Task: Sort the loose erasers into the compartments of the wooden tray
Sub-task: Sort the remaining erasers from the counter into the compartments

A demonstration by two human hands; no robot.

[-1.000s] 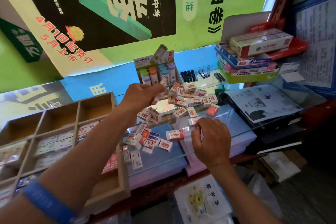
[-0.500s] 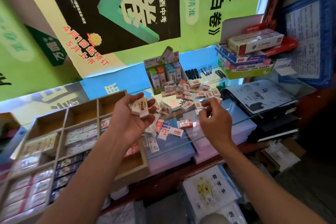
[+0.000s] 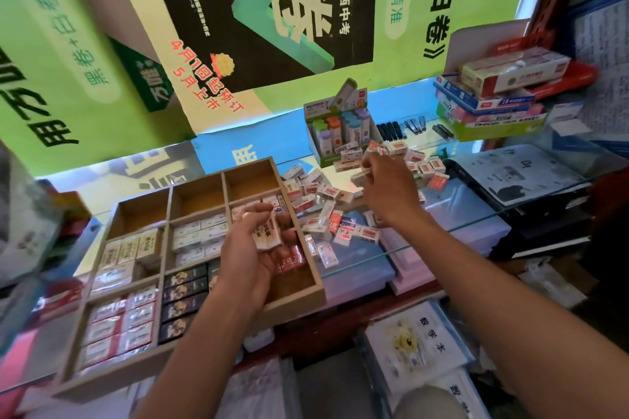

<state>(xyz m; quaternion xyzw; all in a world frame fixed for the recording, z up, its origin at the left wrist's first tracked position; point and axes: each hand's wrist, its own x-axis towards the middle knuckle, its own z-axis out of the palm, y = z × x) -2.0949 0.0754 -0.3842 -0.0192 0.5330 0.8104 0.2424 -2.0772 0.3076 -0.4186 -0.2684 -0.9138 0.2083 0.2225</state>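
Observation:
A wooden tray (image 3: 308,298) with several compartments lies on the glass counter at the left; most compartments hold rows of wrapped erasers, the back row looks bare. My left hand (image 3: 253,248) hovers over the tray's right column and grips a small stack of white erasers (image 3: 269,233). A heap of loose red-and-white erasers (image 3: 326,192) spreads over the glass to the right of the tray. My right hand (image 3: 384,187) reaches into the far side of that heap and pinches a white eraser (image 3: 360,177) between thumb and fingers.
A green display box of correction tapes (image 3: 340,126) stands behind the heap. Stacked cartons (image 3: 493,95) sit at the back right, a dark device with printed paper (image 3: 517,177) at the right. The glass edge (image 3: 442,235) runs in front; notebooks (image 3: 415,347) lie below.
My left hand carried its erasers down and left from beside the heap to over the tray. My right hand moved up and farther into the heap. The view swung left, showing more of the tray.

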